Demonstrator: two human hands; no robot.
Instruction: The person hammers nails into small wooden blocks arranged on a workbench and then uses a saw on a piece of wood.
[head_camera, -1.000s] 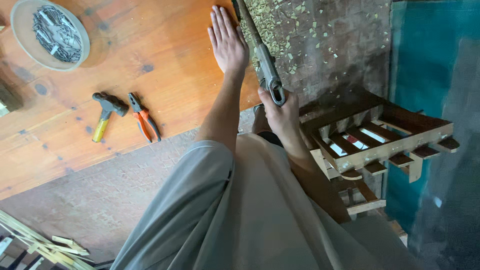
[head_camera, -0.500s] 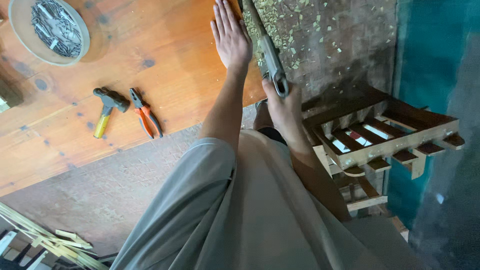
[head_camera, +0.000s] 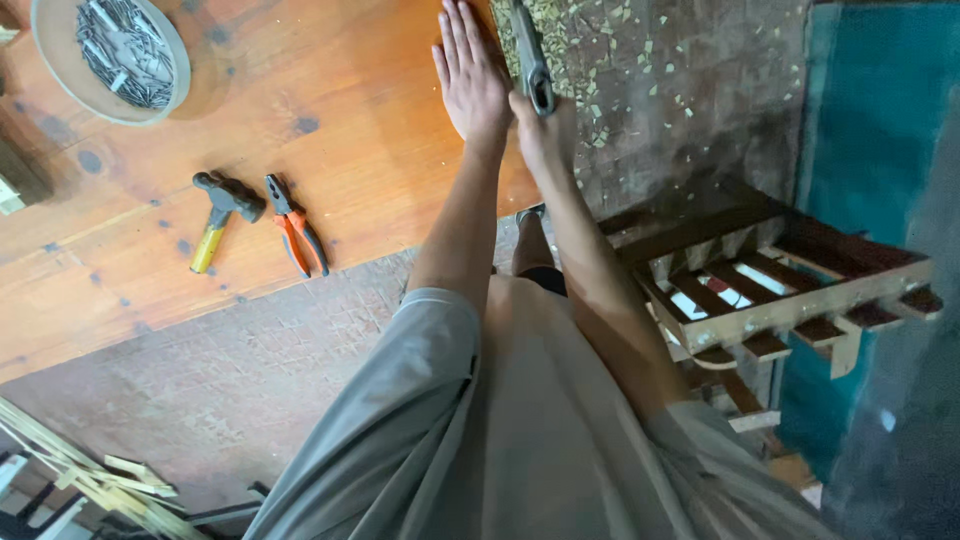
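Note:
My left hand (head_camera: 472, 85) lies flat, fingers together, on the orange wooden table (head_camera: 340, 120) near its right edge. Just to its right my right hand (head_camera: 541, 135) grips the end of a long grey metal lever handle (head_camera: 529, 55), which runs up out of the top of the view. The two hands sit close together, almost touching. My grey shirt fills the bottom of the view.
A hammer with a yellow handle (head_camera: 222, 215) and orange-handled pliers (head_camera: 293, 232) lie on the table. A round bowl (head_camera: 48, 55) of nails sits at the top left. A slatted wooden crate (head_camera: 800, 295) stands right; wood chips (head_camera: 640, 60) litter the floor; thin strips (head_camera: 80, 470) lie bottom left.
My right hand has pushed the lever handle forward, away from my body, and now sits beside my left hand. The left hand has stayed flat on the table.

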